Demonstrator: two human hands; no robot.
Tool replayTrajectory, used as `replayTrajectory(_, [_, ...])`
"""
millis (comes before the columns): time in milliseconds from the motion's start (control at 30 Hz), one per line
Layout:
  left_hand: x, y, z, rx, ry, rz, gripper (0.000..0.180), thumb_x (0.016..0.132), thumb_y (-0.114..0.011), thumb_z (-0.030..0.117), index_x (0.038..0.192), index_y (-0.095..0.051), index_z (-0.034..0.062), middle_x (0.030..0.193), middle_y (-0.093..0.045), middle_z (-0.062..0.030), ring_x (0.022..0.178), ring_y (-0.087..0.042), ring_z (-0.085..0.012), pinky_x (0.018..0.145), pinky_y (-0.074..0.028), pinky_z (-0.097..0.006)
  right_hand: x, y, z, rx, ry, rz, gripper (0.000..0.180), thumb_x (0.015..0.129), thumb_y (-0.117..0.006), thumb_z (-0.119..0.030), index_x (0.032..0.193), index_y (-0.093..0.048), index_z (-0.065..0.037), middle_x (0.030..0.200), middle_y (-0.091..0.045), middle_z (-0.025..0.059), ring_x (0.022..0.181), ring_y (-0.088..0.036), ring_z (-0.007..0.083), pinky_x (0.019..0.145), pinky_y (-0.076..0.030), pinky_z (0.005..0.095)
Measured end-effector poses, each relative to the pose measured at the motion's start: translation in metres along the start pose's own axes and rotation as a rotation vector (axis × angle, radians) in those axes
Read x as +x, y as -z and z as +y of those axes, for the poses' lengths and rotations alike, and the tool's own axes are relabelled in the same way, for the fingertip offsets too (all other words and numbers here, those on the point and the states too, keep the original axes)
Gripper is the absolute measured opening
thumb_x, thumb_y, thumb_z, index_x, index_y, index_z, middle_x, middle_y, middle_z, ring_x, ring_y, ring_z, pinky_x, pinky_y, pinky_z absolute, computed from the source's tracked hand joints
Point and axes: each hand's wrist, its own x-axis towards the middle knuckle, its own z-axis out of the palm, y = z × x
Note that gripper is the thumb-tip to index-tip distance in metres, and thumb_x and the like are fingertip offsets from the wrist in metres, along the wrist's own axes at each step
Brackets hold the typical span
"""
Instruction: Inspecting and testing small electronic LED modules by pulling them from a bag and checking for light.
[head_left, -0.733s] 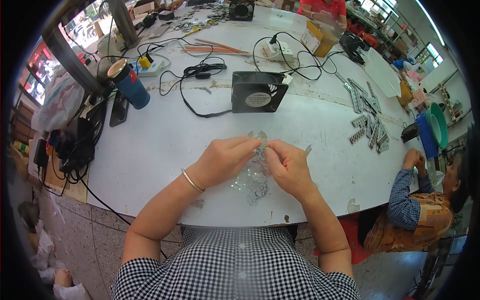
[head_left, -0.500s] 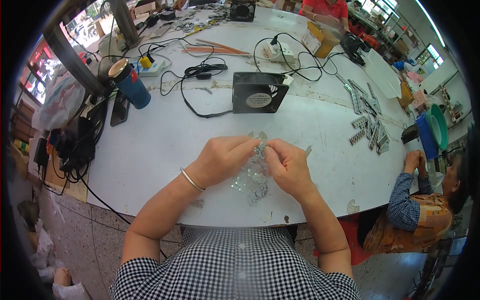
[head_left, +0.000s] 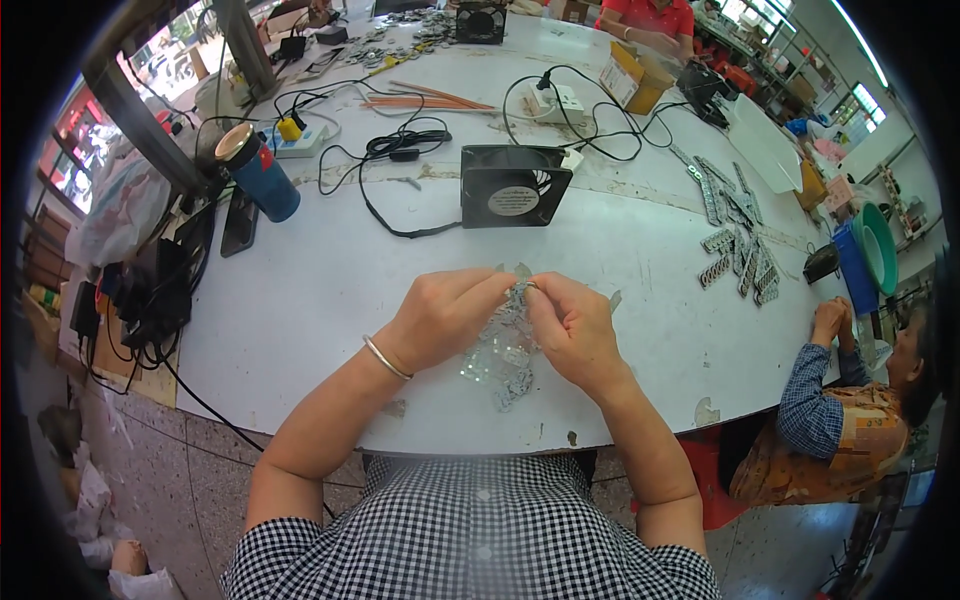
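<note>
Pinching small silvery piece (head_left: pixel 521 286) between left hand (head_left: pixel 440 315) and right hand (head_left: pixel 575 325), we work by clear plastic (head_left: pixel 490 362) on counter (head_left: pixel 300 320). Step seems fine handling; next move calls for light, steady grip.

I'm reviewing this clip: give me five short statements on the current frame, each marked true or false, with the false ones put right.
1. The fingertips of the left hand and right hand are close together, near small shiny pieces on the table. True.
2. The bracelet is on the person's right wrist. False: the bracelet is on the left one.
3. The nearer black fan stands beyond the hands. True.
4. The blue cup is to the right of that fan. False: the blue cup is to its left.
5. A phone lies beside the blue cup. True.
</note>
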Motion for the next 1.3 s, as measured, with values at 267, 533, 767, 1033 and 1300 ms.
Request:
replayTrajectory(267, [0.005,-0.005,-0.008,0.032,0.135,0.19,0.018,0.081,-0.068,0.002,0.099,-0.065,0.002,0.084,-0.067,-0.0117,0.067,-0.066,-0.0279,0.056,-0.052,-0.034,0.028,-0.008,0.006,-0.045,0.069,0.075,0.014,0.095,-0.058,-0.01,0.098,-0.065,0.003,0.072,-0.061,0.0037,0.062,-0.052,0.0084,0.057,-0.044,0.0259])
replayTrajectory(533, [0.003,-0.002,-0.016,0.031,0.23,0.204,0.02,0.083,-0.067,-0.003,0.103,-0.066,-0.0023,0.091,-0.07,-0.0155,0.072,-0.068,-0.0283,0.062,-0.055,-0.032,0.048,-0.023,0.002,0.005,0.033,0.077,0.015,0.095,-0.059,-0.011,0.099,-0.065,0.002,0.072,-0.061,0.0022,0.063,-0.051,0.007,0.057,-0.043,0.0246])
replayTrajectory(767, [0.002,-0.001,-0.012,-0.039,0.295,0.178,0.023,0.082,-0.069,-0.001,0.105,-0.066,-0.0027,0.092,-0.069,-0.0155,0.069,-0.067,-0.0258,0.06,-0.054,-0.031,0.047,-0.028,0.009,0.132,-0.043,0.056,0.016,0.097,-0.058,-0.011,0.1,-0.067,0.001,0.073,-0.062,-0.0001,0.061,-0.051,0.0051,0.056,-0.043,0.0224])
replayTrajectory(1033, [0.003,-0.004,-0.008,0.022,0.261,0.183,0.027,0.08,-0.072,0.002,0.106,-0.066,-0.0015,0.093,-0.069,-0.0155,0.069,-0.067,-0.0254,0.059,-0.054,-0.032,0.042,-0.022,0.007,0.14,-0.113,0.051,0.017,0.097,-0.058,-0.012,0.1,-0.067,0.002,0.074,-0.063,-0.0008,0.063,-0.052,0.0039,0.056,-0.043,0.0217])
replayTrajectory(1300, [0.004,-0.002,-0.004,0.116,0.163,0.14,0.025,0.077,-0.072,0.001,0.101,-0.065,-0.0006,0.09,-0.069,-0.0155,0.07,-0.067,-0.0296,0.058,-0.055,-0.034,0.039,-0.026,0.013,0.299,-0.179,0.084,0.017,0.095,-0.059,-0.014,0.095,-0.067,0.001,0.066,-0.061,0.0008,0.056,-0.052,0.0053,0.05,-0.042,0.0237])
